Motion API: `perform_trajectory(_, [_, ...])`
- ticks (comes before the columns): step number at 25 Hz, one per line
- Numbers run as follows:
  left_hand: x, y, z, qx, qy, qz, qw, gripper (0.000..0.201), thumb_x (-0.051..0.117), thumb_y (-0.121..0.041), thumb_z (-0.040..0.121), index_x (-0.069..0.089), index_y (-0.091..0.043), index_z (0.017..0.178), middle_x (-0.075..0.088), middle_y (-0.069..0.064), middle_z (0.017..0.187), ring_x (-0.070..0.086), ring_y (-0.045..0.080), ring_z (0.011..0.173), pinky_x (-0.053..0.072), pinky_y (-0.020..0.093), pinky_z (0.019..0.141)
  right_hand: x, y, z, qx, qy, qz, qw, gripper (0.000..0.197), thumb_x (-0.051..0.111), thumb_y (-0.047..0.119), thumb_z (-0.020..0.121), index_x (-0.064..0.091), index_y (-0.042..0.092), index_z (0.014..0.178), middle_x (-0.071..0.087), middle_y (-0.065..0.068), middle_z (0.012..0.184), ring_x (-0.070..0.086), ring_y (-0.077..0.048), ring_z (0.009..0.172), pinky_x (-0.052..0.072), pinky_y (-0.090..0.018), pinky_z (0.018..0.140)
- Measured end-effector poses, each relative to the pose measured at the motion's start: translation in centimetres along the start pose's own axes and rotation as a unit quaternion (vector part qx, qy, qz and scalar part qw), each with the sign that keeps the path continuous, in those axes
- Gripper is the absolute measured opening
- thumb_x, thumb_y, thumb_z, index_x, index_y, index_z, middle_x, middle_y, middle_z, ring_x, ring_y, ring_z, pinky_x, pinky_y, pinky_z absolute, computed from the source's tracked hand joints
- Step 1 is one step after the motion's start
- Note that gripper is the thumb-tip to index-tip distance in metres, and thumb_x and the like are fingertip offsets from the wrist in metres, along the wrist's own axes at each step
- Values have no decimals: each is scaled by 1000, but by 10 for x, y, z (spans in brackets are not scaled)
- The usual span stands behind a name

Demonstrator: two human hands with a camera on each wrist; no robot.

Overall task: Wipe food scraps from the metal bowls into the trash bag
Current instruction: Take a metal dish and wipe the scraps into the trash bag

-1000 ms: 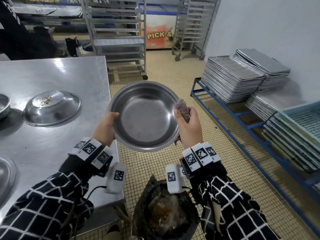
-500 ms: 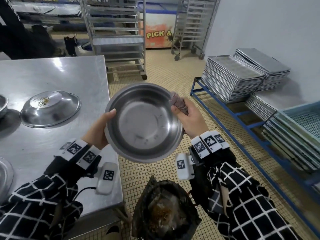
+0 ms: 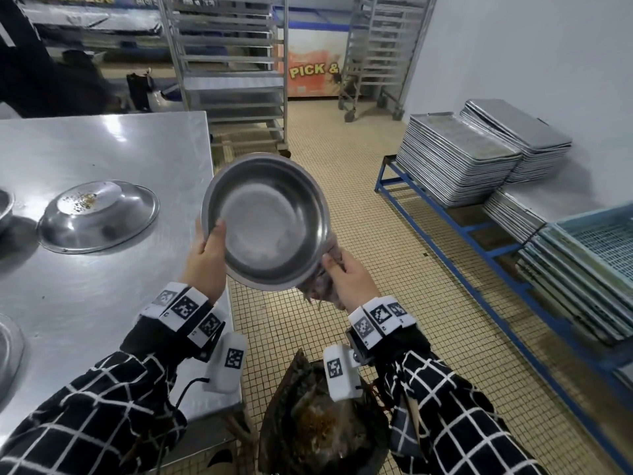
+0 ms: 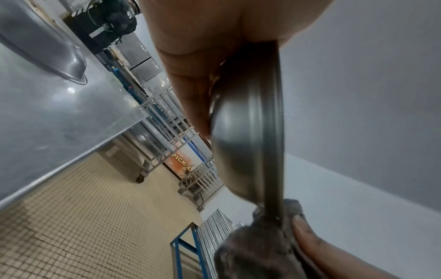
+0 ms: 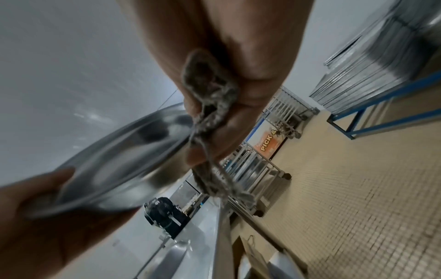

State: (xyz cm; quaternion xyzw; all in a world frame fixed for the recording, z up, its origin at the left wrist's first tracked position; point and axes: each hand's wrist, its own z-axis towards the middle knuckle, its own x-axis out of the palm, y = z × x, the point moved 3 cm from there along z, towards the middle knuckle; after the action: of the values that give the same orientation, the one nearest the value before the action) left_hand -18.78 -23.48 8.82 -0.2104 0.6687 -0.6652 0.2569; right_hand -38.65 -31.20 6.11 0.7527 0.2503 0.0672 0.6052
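Note:
A round metal bowl (image 3: 267, 221) is held in the air, tilted toward me, above the floor by the table's right edge. My left hand (image 3: 209, 258) grips its left rim, thumb inside. My right hand (image 3: 346, 275) holds a grey-brown rag (image 3: 322, 286) pinched against the bowl's lower right rim. The bowl (image 4: 248, 120) appears edge-on in the left wrist view, with the rag (image 4: 260, 243) wrapped over its rim. The right wrist view has the rag (image 5: 210, 98) bunched in my fingers beside the bowl (image 5: 124, 166). Below, a dark trash bag (image 3: 318, 423) with brown scraps stands open.
An upturned bowl (image 3: 99, 214) with crumbs on its base lies on the steel table (image 3: 102, 303). Two more bowl edges (image 3: 7, 351) show at the far left. Stacked metal trays (image 3: 459, 156) and blue crates (image 3: 592, 255) line the right wall on a blue rack. Wheeled racks (image 3: 229, 73) stand behind.
The bowl has turned and shifted slightly left. My right hand with the rag slid from the upper right rim down to the lower right rim. My left thumb now hooks inside the rim.

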Motion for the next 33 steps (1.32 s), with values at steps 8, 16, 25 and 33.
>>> perform_trajectory(8, [5, -3, 2, 94, 70, 96, 988, 47, 28, -36, 102, 23, -20, 145, 54, 4, 116, 57, 12, 97, 44, 21, 84, 8, 23, 12, -227, -90, -265, 933, 29, 53, 21, 94, 57, 11, 121, 54, 2, 116, 49, -4, 94, 38, -4, 79])
perform_trajectory(16, [9, 0, -6, 69, 70, 83, 992, 56, 28, -53, 97, 32, -18, 141, 53, -1, 119, 52, 18, 112, 45, 30, 96, 46, -2, 5, -285, 82, -416, 860, 43, 42, 29, 99, 40, 16, 139, 52, -7, 134, 51, -25, 119, 44, -37, 101])
perform_trajectory(25, [10, 21, -9, -73, 21, 1, 997, 38, 35, -36, 101, 23, -35, 137, 51, 13, 119, 60, 33, 98, 51, 56, 87, 36, -28, -27, -432, -14, -380, 818, 36, 42, 31, 89, 57, 11, 114, 63, -4, 104, 57, -18, 97, 49, -38, 92])
perform_trajectory(33, [15, 24, -14, 85, 206, 293, 930, 32, 36, -32, 99, 58, -12, 113, 61, 2, 113, 56, 18, 104, 44, 38, 98, -20, 0, -20, -299, 13, -187, 936, 24, 48, 22, 96, 57, 29, 117, 62, 14, 109, 58, 2, 99, 50, -15, 80])
